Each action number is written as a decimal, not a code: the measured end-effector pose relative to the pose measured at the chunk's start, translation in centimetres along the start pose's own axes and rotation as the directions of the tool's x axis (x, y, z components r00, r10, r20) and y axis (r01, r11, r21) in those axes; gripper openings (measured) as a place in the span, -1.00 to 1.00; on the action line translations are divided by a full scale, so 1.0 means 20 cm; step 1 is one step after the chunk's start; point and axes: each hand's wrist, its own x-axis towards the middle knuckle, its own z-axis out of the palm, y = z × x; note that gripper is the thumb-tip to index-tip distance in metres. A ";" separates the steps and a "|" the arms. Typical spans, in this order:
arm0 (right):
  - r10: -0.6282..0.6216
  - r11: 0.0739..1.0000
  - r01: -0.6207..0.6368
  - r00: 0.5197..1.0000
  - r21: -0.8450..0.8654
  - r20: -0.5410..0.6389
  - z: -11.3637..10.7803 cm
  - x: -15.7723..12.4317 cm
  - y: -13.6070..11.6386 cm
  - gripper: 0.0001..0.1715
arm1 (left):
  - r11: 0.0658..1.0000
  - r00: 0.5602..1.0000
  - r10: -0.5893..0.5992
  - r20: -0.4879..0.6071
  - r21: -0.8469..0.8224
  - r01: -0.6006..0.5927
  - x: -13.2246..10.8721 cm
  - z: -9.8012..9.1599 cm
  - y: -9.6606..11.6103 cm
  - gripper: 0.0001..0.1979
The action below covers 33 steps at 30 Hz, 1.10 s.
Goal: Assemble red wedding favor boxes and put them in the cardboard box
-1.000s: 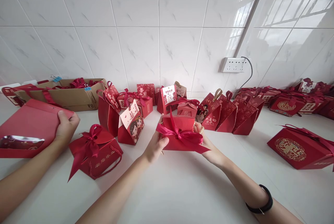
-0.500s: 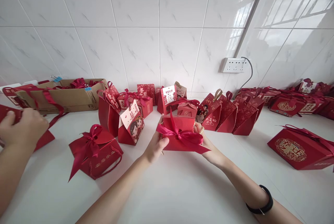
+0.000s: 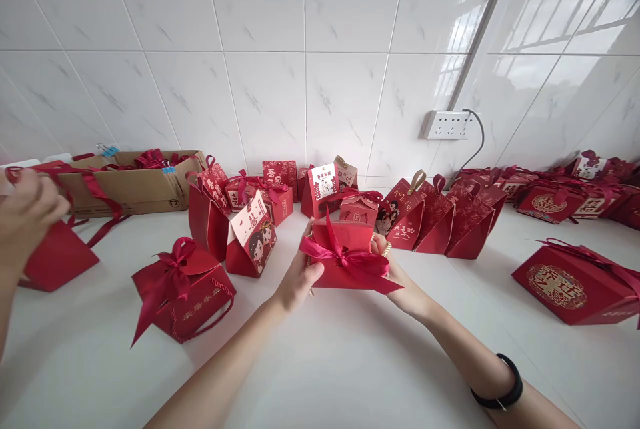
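Note:
Between my two hands is a red gift box [image 3: 333, 274] with a wide crimson ribbon bow [image 3: 345, 256] tied across its front. My left hand [image 3: 299, 276] grips its left side, thumb on the front face. On the other side my right hand [image 3: 393, 269] holds the right edge, its fingers mostly behind the box. Bits of twisted cord [image 3: 387, 249] show beside that hand. Left of my forearm stands a bowed red box with a rope handle [image 3: 200, 302]. Behind my left hand is a tent-shaped box with a cartoon couple [image 3: 255, 242].
A cardboard carton [image 3: 135, 192] of ribbons stands at the back left. At the far left another person's hand [image 3: 35, 216] is over a red box [image 3: 63, 256]. Several red boxes [image 3: 435, 222] line the tiled wall. A gold-printed box [image 3: 565, 289] sits at right, below a power strip [image 3: 450, 125].
The other person's hand at the far left has risen and moved left, uncovering more of the red box there. My hands and the box they hold look unmoved.

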 end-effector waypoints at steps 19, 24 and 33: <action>0.009 1.000 -0.010 1.000 0.029 0.005 0.00 0.00 0.00 -0.15 | 1.000 1.000 -0.004 -0.009 0.018 0.004 0.00 0.01 0.03 -0.28; 0.006 1.000 -0.006 1.000 0.023 0.005 0.00 0.00 0.01 -0.18 | 1.000 1.000 -0.008 -0.016 0.024 0.008 -0.01 0.00 0.01 -0.25; 0.010 1.000 -0.010 1.000 0.025 0.000 0.00 0.00 0.01 -0.27 | 1.000 1.000 0.001 -0.022 -0.005 -0.001 0.00 0.01 0.02 -0.24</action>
